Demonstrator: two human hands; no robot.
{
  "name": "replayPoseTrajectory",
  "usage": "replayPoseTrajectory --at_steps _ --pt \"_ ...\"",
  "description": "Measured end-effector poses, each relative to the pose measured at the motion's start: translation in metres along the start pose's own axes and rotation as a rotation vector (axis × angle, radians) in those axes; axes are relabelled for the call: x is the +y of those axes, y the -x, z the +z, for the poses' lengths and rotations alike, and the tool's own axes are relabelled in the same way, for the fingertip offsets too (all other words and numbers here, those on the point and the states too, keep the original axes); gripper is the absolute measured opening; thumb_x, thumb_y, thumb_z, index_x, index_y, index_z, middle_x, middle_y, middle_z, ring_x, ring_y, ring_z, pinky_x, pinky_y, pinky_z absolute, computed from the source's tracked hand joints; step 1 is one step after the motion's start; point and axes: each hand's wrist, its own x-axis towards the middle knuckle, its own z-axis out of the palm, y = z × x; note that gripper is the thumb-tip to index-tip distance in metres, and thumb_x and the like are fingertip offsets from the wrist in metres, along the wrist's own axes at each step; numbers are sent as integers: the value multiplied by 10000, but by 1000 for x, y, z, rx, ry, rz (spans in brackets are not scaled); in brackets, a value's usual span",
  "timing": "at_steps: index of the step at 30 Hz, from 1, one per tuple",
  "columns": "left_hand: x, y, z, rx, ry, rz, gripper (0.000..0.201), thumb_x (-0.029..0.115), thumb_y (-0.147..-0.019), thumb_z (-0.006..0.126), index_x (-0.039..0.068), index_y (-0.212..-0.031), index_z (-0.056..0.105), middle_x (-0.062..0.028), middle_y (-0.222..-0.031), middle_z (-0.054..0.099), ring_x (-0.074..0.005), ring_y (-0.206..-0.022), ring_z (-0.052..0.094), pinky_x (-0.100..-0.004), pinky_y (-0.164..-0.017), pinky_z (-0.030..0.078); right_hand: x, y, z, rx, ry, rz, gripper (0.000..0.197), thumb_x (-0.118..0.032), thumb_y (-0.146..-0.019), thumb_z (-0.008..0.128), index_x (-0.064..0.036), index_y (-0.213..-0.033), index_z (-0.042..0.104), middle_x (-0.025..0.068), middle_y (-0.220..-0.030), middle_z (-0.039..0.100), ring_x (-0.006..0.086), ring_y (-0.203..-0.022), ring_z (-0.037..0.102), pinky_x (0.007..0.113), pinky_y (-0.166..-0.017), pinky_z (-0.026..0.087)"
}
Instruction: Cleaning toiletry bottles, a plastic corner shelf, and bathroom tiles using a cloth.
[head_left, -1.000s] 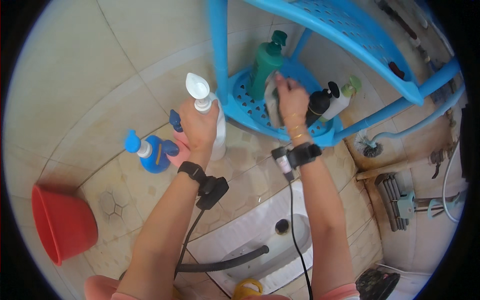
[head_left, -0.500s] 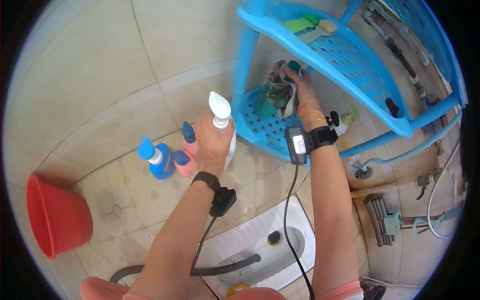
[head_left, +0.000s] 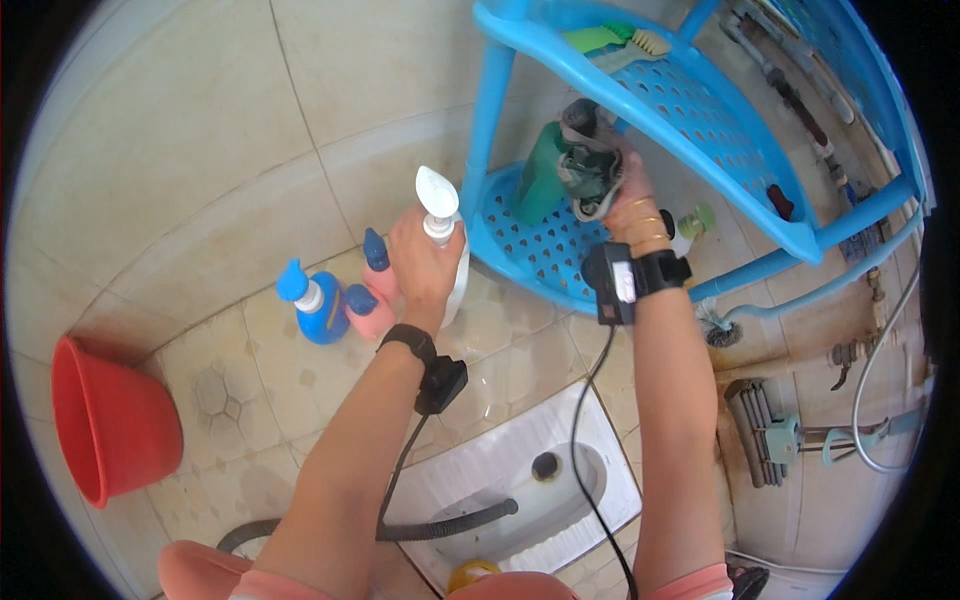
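My left hand [head_left: 424, 262] is wrapped round a white pump bottle [head_left: 438, 195], its pump head sticking up above my fingers. Close by on the floor stand a blue pump bottle [head_left: 322, 308] and two pink bottles with dark blue tops [head_left: 371, 315]. My right hand [head_left: 632, 188] reaches into the lower level of a blue plastic corner shelf [head_left: 556, 268], gripping a crumpled grey-green cloth [head_left: 590, 166]. Just left of the cloth a green bottle [head_left: 542, 176] stands on that level, partly covered by it.
Green and cream brushes [head_left: 632, 48] lie on the upper shelf level. A red bucket [head_left: 118, 425] stands at the left wall. Below my arms are a white squat toilet [head_left: 588, 470] and a grey hose [head_left: 450, 525]. A mop head [head_left: 755, 433] and pipes line the right wall.
My right hand has moved slightly right with the cloth, off the green bottle's top, so more of the bottle shows. The left hand stays on the white bottle.
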Motion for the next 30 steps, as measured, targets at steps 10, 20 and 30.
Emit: replayPoseTrajectory --at_steps 10,20,30 --pt "-8 0 0 -63 2 46 358 200 -669 692 23 -950 560 -143 -897 584 -347 -892 507 -436 -773 407 -21 154 12 -63 280 75 368 -292 -890 449 -18 -1128 509 162 -1071 580 147 -720 558 239 -626 481" --pt "-7 75 -89 -194 504 12 801 257 -690 713 -9 -1298 264 -204 -1274 355 -334 -1187 355 -412 -1003 277 36 214 -17 -261 436 529 519 -281 -836 523 19 -1246 416 82 -1140 529 154 -1016 516 271 -898 391" --pt "-18 115 -132 -950 378 288 645 138 -635 708 55 -1213 435 -121 -1258 439 -290 -1172 396 -384 -987 307 97 195 -1 -705 553 611 486 -177 -830 573 -28 -1264 411 59 -1194 476 128 -1082 442 261 -934 341"
